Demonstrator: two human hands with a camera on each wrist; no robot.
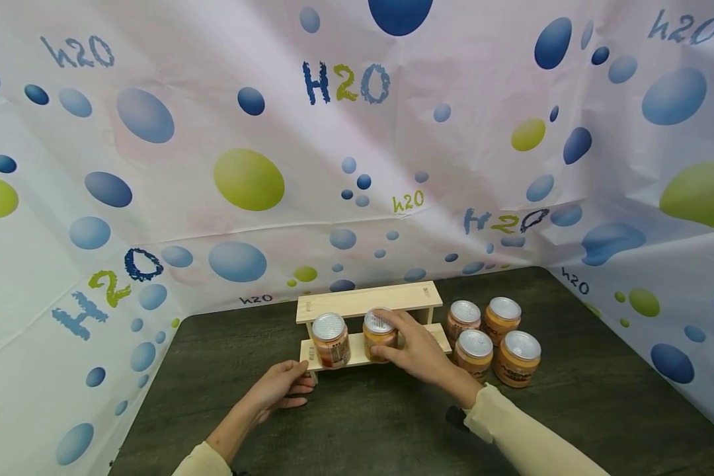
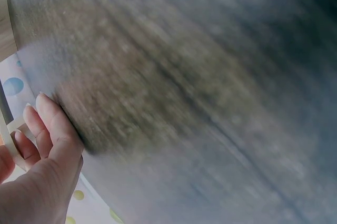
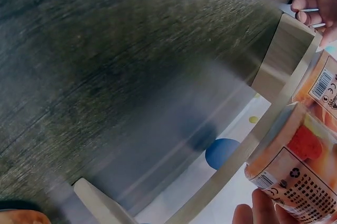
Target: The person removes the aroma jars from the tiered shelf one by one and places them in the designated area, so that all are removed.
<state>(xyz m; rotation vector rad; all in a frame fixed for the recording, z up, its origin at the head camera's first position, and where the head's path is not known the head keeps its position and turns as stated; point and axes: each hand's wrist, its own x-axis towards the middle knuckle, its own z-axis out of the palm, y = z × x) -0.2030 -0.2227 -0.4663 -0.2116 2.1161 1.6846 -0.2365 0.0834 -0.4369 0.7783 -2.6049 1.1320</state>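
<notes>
A two-step wooden shelf (image 1: 363, 303) stands on the dark table. On its lower step, toward the left, is an orange-labelled jar (image 1: 331, 344) with a silvery lid. My right hand (image 1: 419, 350) grips a second such jar (image 1: 371, 338), upright at the middle of that step, thumb and fingers around its sides. In the right wrist view, this jar (image 3: 300, 166) shows a printed label, and its base meets the step. My left hand (image 1: 276, 390) holds the left end of the lower step, its thumb at the corner and the other fingers lower down.
Several similar jars, such as the front one (image 1: 516, 360), stand grouped on the table (image 1: 357, 430) right of the shelf, close to my right forearm. A white sheet (image 1: 184, 165) with blue and green spots hangs behind and along both sides.
</notes>
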